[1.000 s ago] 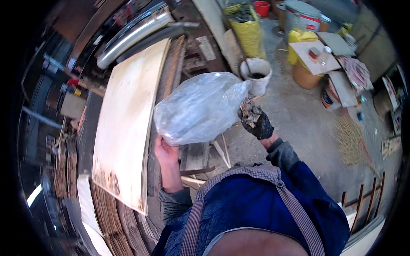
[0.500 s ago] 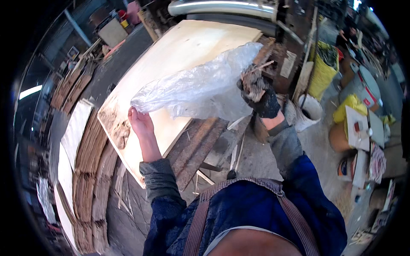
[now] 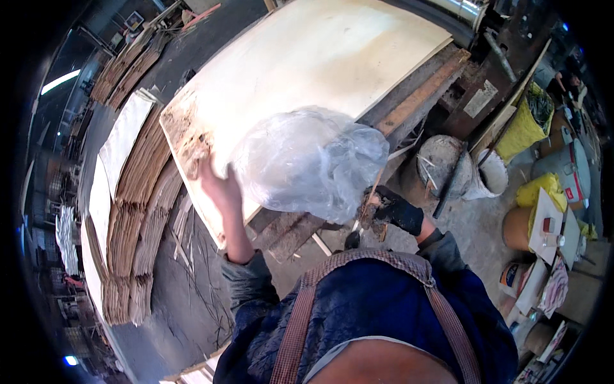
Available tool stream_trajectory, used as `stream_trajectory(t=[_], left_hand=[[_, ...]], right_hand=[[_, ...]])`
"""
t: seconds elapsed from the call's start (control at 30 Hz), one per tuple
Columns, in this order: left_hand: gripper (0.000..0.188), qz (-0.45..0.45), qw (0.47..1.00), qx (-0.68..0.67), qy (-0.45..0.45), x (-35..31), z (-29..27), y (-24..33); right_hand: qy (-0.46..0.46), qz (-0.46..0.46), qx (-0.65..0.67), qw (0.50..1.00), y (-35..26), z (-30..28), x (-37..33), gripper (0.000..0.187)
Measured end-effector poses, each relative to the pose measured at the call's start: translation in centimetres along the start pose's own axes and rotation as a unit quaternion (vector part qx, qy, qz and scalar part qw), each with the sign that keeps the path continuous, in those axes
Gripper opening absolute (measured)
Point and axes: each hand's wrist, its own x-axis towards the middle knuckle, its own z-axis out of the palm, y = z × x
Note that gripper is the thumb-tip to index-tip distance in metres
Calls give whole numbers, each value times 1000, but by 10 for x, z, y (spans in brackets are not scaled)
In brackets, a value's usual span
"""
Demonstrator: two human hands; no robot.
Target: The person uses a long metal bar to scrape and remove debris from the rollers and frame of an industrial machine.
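Note:
My left hand (image 3: 220, 189) is bare, its slightly blurred fingers stretched out beside the brown, damaged corner of a pale wood sheet (image 3: 320, 57). Nothing shows in it. A crumpled sheet of clear plastic film (image 3: 307, 163) billows over the sheet's near edge, between my two hands. In a black glove, my right hand (image 3: 398, 211) is closed round a clump of brown, bark-like scraps (image 3: 369, 210), low in front of my body. The film's lower right end is close to this hand; whether the fingers also grip it, I cannot tell.
Stacks of brown veneer sheets (image 3: 131, 211) stand at the left. To the right are a round drum (image 3: 441, 160), a white bucket (image 3: 491, 176) and a filled yellow sack (image 3: 527, 125). A metal roller (image 3: 462, 8) lies beyond the wood sheet. Thin wood strips litter the floor.
My left hand has let go of the plastic film's end. The film has bunched up and dropped nearer to me. My right hand has come down toward my body with the scraps.

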Motion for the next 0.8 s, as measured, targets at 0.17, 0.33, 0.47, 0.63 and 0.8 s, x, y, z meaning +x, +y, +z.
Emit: stream_trajectory(t=[0.17,0.33,0.47,0.63,0.8], left_hand=[[51,248,944,23,-216,-78,49,105],[37,278,887,226,-292,-102,110,122],[19,270,915,202,-222,-78,136,75],[20,194,951,110,-215,-56,84,121],[34,236,855,263,-381,-122,89,184]], right_hand=[[46,8,43,998,-12,7,-43,65],[34,-49,73,996,-1,-3,-72,65],[89,-35,99,991,-2,-8,-101,67],[102,-69,86,989,-5,-14,-117,67],[111,-112,60,986,-16,-15,-125,68]])
